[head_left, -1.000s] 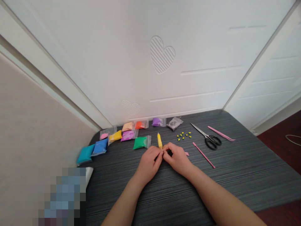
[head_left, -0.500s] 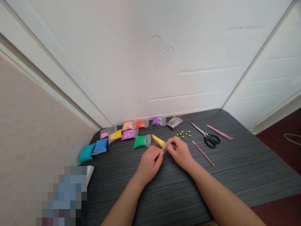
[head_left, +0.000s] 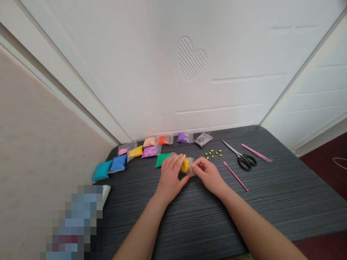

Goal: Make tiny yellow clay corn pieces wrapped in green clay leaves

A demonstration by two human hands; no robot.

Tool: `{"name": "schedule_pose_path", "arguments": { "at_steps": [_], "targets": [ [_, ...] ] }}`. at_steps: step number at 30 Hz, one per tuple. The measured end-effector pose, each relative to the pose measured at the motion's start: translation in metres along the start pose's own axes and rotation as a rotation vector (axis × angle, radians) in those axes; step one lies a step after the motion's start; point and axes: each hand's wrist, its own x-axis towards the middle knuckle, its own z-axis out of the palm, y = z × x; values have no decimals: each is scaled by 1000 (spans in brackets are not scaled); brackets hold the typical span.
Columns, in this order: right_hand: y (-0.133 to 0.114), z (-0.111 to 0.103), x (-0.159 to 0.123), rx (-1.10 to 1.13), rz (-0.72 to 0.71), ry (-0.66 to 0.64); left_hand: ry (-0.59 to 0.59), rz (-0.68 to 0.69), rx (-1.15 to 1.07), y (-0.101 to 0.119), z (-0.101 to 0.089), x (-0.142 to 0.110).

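Between my hands is a small clear zip bag of yellow clay (head_left: 185, 165). My left hand (head_left: 171, 173) holds its left part, fingers laid over the top and thumb at the near edge. With thumb and fingertips, my right hand (head_left: 207, 174) pinches the bag's open-end strip on the right. A bag of green clay (head_left: 162, 160) lies just beyond my left hand and is partly covered by it. Several tiny yellow-and-green pieces (head_left: 213, 155) are scattered past my right hand. A thin pink stick tool (head_left: 235, 176) lies to the right of that hand.
Black-handled scissors (head_left: 240, 156) and pink tweezers (head_left: 256, 152) lie at the right. Along the back are bags of purple (head_left: 183, 137), grey (head_left: 202, 140) and orange clay (head_left: 163, 140). Blue (head_left: 118, 163) and teal bags (head_left: 102, 170) sit at the left. A white wall panel borders the dark table (head_left: 206, 224).
The yellow bag has gone from tilted up to lying flatter. My left hand has opened out from a pinch at its near edge and spread over it. The view has shifted slightly.
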Motion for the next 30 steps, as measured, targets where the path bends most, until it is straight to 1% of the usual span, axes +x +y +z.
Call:
{"name": "schedule_pose_path", "arguments": {
  "at_steps": [2,5,8,11,14,17,21,25,27,30],
  "targets": [
    [2,2,0,25,15,-24,-14,-1,-2,-4,2,0],
    [5,3,1,40,38,-21,-2,-15,-35,-6,3,0],
    [6,1,2,19,37,21,5,-29,-76,-5,1,1],
    [4,0,2,-69,-24,78,8,-46,-118,-4,2,1],
    [0,-2,0,-148,-96,25,-8,-63,-149,-5,4,-1],
    [-3,-3,-1,-218,-120,-38,-13,-75,-160,-7,6,-2],
    [-2,-6,0,-323,-130,-50,-16,-81,-156,-7,7,-3],
    [1,-8,0,-375,-203,-88,-34,-65,-163,-6,8,-4],
    [2,-8,1,-399,-227,-76,-41,-54,-158,-6,8,-4],
    [5,-8,1,-446,-228,-61,-38,-27,-134,-6,8,-4]
  ]
}}
